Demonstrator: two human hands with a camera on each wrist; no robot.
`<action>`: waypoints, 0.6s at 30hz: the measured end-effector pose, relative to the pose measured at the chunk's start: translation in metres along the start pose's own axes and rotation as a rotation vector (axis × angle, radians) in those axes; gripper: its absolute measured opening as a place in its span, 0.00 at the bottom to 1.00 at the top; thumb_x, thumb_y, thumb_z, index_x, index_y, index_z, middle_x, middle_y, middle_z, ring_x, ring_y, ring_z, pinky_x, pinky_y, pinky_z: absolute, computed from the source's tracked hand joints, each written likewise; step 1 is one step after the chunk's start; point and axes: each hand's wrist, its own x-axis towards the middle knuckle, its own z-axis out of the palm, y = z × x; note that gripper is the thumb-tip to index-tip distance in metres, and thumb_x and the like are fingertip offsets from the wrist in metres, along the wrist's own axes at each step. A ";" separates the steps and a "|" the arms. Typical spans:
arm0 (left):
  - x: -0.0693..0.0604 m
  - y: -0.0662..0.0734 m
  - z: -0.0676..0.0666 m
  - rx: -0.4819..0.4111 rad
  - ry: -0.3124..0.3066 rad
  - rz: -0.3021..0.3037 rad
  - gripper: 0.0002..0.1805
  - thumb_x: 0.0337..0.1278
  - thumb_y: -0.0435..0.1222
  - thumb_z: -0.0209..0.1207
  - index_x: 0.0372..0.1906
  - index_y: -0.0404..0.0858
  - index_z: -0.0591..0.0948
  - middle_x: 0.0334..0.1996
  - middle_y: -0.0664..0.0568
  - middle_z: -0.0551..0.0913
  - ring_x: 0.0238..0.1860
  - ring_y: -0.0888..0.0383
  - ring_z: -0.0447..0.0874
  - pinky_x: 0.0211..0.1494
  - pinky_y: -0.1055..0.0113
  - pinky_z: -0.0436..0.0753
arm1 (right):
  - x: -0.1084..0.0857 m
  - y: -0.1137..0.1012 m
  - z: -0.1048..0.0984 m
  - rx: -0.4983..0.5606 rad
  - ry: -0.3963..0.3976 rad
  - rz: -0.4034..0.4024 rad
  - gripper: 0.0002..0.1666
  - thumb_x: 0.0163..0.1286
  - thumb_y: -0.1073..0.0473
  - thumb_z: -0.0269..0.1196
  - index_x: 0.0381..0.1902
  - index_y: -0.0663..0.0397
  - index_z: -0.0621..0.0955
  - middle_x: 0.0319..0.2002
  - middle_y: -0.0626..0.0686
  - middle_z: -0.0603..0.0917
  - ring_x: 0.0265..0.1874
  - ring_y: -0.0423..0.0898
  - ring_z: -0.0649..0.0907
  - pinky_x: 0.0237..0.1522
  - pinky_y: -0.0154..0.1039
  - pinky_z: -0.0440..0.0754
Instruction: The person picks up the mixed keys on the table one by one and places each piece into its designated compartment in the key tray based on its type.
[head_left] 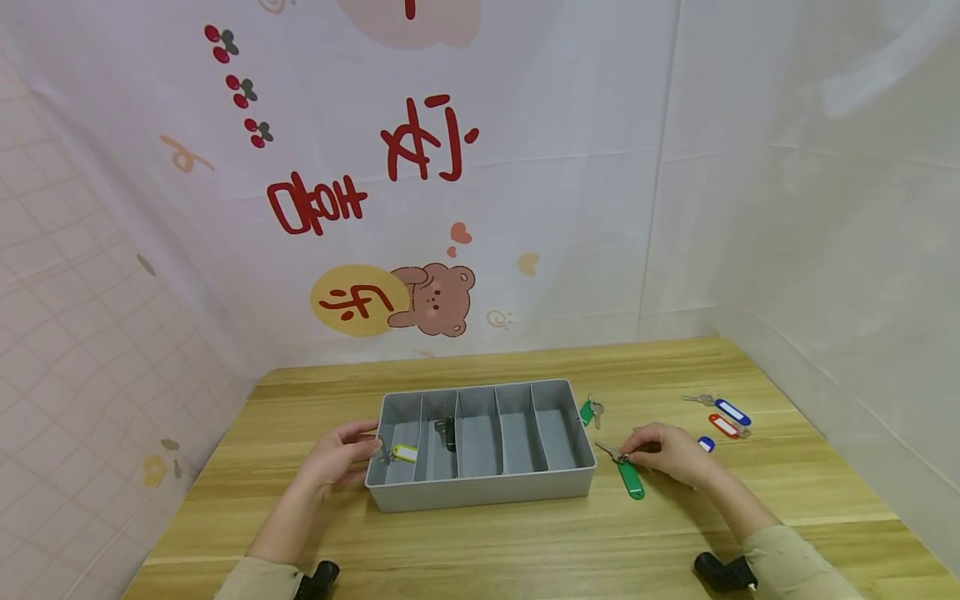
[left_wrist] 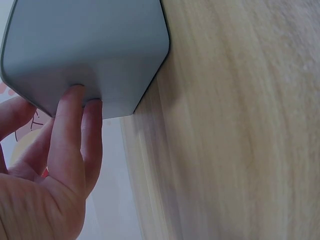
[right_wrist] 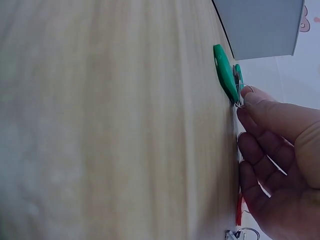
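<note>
Now the right hand pinches the thin metal ring of a key with a rounded green tag, just beside the smooth grey box of five oblong compartments. The left hand grips this box at its left end, upon the wood-grained table.

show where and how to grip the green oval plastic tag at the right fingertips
Likely pinch the thin metal ring of the green oval plastic tag from the right, as the right hand does: the silver metal key juts away left.
</note>
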 end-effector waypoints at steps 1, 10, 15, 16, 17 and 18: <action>0.000 0.000 0.000 -0.001 -0.001 0.000 0.31 0.62 0.28 0.61 0.68 0.24 0.67 0.51 0.38 0.78 0.46 0.49 0.82 0.43 0.53 0.87 | 0.000 0.000 0.000 -0.006 0.004 0.009 0.04 0.66 0.62 0.68 0.36 0.47 0.88 0.37 0.43 0.85 0.39 0.38 0.80 0.43 0.36 0.80; 0.002 -0.002 -0.001 0.002 -0.009 0.000 0.31 0.62 0.28 0.61 0.68 0.24 0.67 0.52 0.38 0.77 0.45 0.50 0.81 0.43 0.52 0.86 | 0.000 -0.001 0.002 -0.042 0.009 0.037 0.03 0.67 0.60 0.67 0.33 0.46 0.86 0.33 0.40 0.83 0.34 0.37 0.78 0.40 0.35 0.79; 0.002 -0.003 -0.001 0.000 -0.010 0.005 0.31 0.62 0.28 0.61 0.68 0.24 0.67 0.52 0.37 0.77 0.45 0.50 0.82 0.43 0.52 0.86 | -0.002 -0.004 0.000 -0.033 0.026 0.047 0.03 0.69 0.57 0.66 0.33 0.45 0.85 0.33 0.40 0.83 0.33 0.37 0.77 0.38 0.34 0.77; 0.002 -0.003 -0.001 0.001 -0.013 0.007 0.31 0.62 0.28 0.61 0.68 0.24 0.67 0.52 0.37 0.78 0.46 0.50 0.82 0.44 0.52 0.86 | -0.003 -0.005 0.000 -0.030 0.035 0.049 0.03 0.69 0.56 0.66 0.34 0.45 0.85 0.33 0.40 0.83 0.33 0.37 0.77 0.38 0.34 0.77; 0.002 -0.003 -0.001 0.003 -0.015 0.008 0.31 0.62 0.28 0.61 0.68 0.24 0.67 0.51 0.37 0.78 0.46 0.49 0.81 0.44 0.52 0.86 | -0.003 -0.007 -0.001 -0.026 0.043 0.052 0.03 0.69 0.56 0.66 0.34 0.45 0.85 0.34 0.41 0.83 0.33 0.37 0.77 0.38 0.34 0.77; 0.002 -0.003 -0.001 0.003 -0.012 0.006 0.30 0.62 0.28 0.61 0.68 0.24 0.67 0.51 0.38 0.78 0.46 0.49 0.81 0.44 0.51 0.86 | -0.004 -0.008 -0.001 -0.020 0.051 0.055 0.03 0.69 0.55 0.66 0.34 0.45 0.85 0.34 0.41 0.83 0.33 0.37 0.77 0.37 0.34 0.77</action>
